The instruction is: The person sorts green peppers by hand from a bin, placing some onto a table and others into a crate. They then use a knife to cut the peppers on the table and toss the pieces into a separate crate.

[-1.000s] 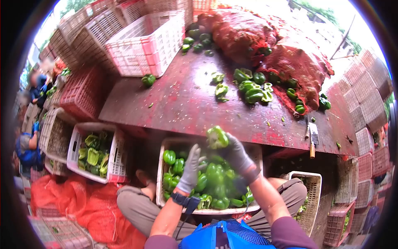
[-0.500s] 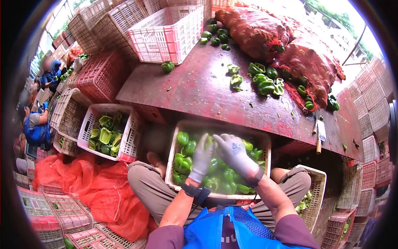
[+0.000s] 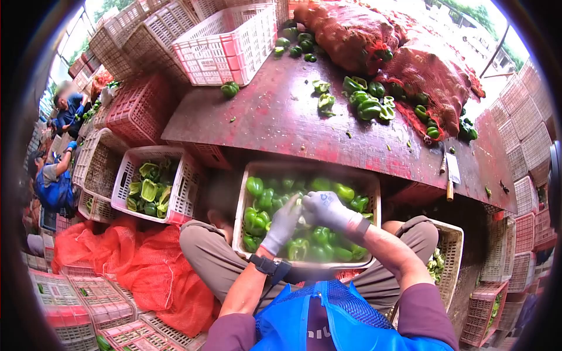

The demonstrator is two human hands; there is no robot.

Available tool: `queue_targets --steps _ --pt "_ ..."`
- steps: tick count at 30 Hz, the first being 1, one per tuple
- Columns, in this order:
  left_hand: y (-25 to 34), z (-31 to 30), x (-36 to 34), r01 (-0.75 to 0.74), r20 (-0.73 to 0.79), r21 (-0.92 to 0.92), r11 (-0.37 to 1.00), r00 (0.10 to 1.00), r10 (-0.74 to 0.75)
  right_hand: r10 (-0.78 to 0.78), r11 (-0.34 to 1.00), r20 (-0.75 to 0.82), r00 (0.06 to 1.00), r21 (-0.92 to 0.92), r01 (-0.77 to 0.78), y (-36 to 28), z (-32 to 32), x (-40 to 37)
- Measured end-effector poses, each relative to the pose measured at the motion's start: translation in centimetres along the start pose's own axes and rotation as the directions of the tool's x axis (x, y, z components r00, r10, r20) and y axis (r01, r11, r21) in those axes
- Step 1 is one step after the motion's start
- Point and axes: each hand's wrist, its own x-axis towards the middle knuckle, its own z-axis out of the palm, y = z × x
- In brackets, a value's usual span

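Note:
Both my hands wear pale grey gloves and meet above a white plastic crate (image 3: pixel 239 225) full of green bell peppers (image 3: pixel 256 221). My left hand (image 3: pixel 284 225) is closed, its fingertips brought up against the other hand. My right hand (image 3: pixel 329 212) is curled like a fist, back upward. Something small and pale shows between the hands, but a blur over the crate keeps me from making it out. The crate sits between my crossed legs, against the table edge.
On the reddish table (image 3: pixel 257 117) lie cut pepper pieces (image 3: pixel 325 104), a cleaver (image 3: pixel 453 169), red mesh sacks (image 3: pixel 433 82) and a white crate (image 3: pixel 225 55). A crate of opened peppers (image 3: pixel 120 196) stands left, near red netting (image 3: pixel 146 269). Another crate (image 3: pixel 453 257) is at right. Two people work far left.
My right hand has curled from extended fingers into a fist, and my left fingers have bent in towards it. The view has shifted slightly.

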Motion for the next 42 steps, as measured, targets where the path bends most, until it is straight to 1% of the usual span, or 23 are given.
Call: queue_targets --steps 3,5,6,8,9,11,13,16,18,19,21,25,28,29,30,31,32,33,35,37,38,40,42 --pt "0.0 -0.2 -0.2 0.047 0.1 -0.081 0.996 0.994 -0.039 0.103 0.958 0.073 0.992 0.261 -0.118 0.4 -1.0 -0.6" --pt "-0.3 -0.4 -0.2 0.026 0.142 -0.13 0.991 0.99 -0.007 0.163 0.815 0.052 0.985 0.556 -0.164 0.8 0.0 -1.2" --pt "-0.1 -0.5 -0.2 0.031 0.163 -0.173 0.984 0.987 -0.002 0.192 0.709 0.048 0.98 0.683 -0.173 1.1 0.4 -1.3" --pt "0.1 -0.8 -0.6 0.084 0.217 -0.231 0.969 0.976 -0.033 0.177 0.401 0.326 0.929 0.838 -0.371 2.2 0.9 -1.7" --pt "0.3 -1.0 -0.5 0.058 0.246 -0.13 0.99 0.969 -0.025 0.129 0.233 0.447 0.885 0.854 -0.465 2.9 1.0 -1.7" --pt "0.5 -1.5 -0.2 -0.004 0.299 0.074 0.997 0.954 -0.018 0.056 0.431 0.451 0.891 0.794 -0.429 3.9 1.5 -2.2" --pt "1.2 -2.7 1.0 -0.247 0.192 0.407 0.879 0.964 0.182 0.265 0.443 0.449 0.853 0.729 -0.521 1.7 -2.3 -2.6" --pt "1.6 -6.0 5.0 -0.125 -0.049 0.736 0.665 0.971 0.236 0.425 0.603 0.125 0.896 0.7 -0.384 2.4 -8.1 -5.2" --pt "0.4 -7.4 7.9 -0.014 -0.138 0.877 0.48 0.95 0.281 0.563 0.587 -0.062 0.824 0.732 -0.346 3.6 -10.8 -8.1" --pt "-0.5 -7.7 9.1 0.025 -0.096 0.896 0.443 0.986 0.139 0.623 0.576 -0.084 0.778 0.722 -0.383 4.8 -12.0 -10.1" --pt "-5.3 -6.6 10.0 -0.083 -0.01 0.938 0.337 0.964 0.265 0.699 0.618 -0.247 0.671 0.68 -0.394 5.6 -14.6 -13.5" --pt "-8.9 -4.4 11.3 0.075 -0.106 0.894 0.442 0.993 0.047 0.775 0.627 -0.452 0.442 0.632 -0.455 8.6 -16.8 -21.7" --pt "-7.2 -5.1 12.9 0.083 -0.058 0.925 0.37 0.995 -0.077 0.74 0.611 -0.558 0.375 0.325 -0.722 12.2 -15.8 -27.9" --pt "-7.1 -4.8 13.0 0.1 -0.085 0.937 0.336 0.995 -0.061 0.701 0.577 -0.599 0.387 0.159 -0.801 13.5 -14.6 -30.0" --pt "-7.0 -4.6 12.9 0.112 -0.097 0.942 0.316 0.993 -0.064 0.811 0.378 -0.513 0.283 0.09 -0.921 13.6 -13.9 -31.3" --pt "-7.0 -4.5 12.9 0.128 -0.113 0.947 0.296 0.991 -0.066 0.85 0.296 -0.447 0.277 -0.029 -0.955 15.7 -11.9 -34.1" --pt "-7.2 -4.4 12.6 0.132 -0.13 0.951 0.28 0.991 -0.026 0.809 0.282 -0.524 0.266 -0.051 -0.958 17.3 -8.7 -36.9" --pt "-7.4 -4.4 12.6 0.139 -0.147 0.954 0.265 0.989 0.011 0.914 0.083 -0.39 0.114 -0.096 -0.992 17.9 -7.2 -38.6" --pt "-7.3 -4.7 12.8 0.139 -0.134 0.956 0.26 0.99 -0.036 0.964 -0.117 -0.259 -0.061 -0.208 -0.971 19.2 -4.0 -42.0" --pt "-7.4 -5.0 13.1 0.156 -0.132 0.947 0.281 0.986 -0.102 0.993 -0.115 -0.014 -0.118 -0.354 -0.928 19.1 -3.5 -42.6" --pt "-7.5 -5.0 13.3 0.155 -0.132 0.952 0.265 0.986 -0.102 0.995 -0.102 -0.02 -0.102 -0.398 -0.912 19.7 -3.8 -42.5" --pt "-7.8 -5.0 13.3 0.154 -0.133 0.96 0.235 0.986 -0.103 0.974 0.058 -0.195 0.112 -0.261 -0.963 19.6 -7.1 -38.0" --pt "-7.9 -5.0 13.5 0.147 -0.123 0.963 0.227 0.986 -0.114 0.771 0.428 -0.426 0.474 -0.205 -0.88 18.0 -11.5 -30.3"
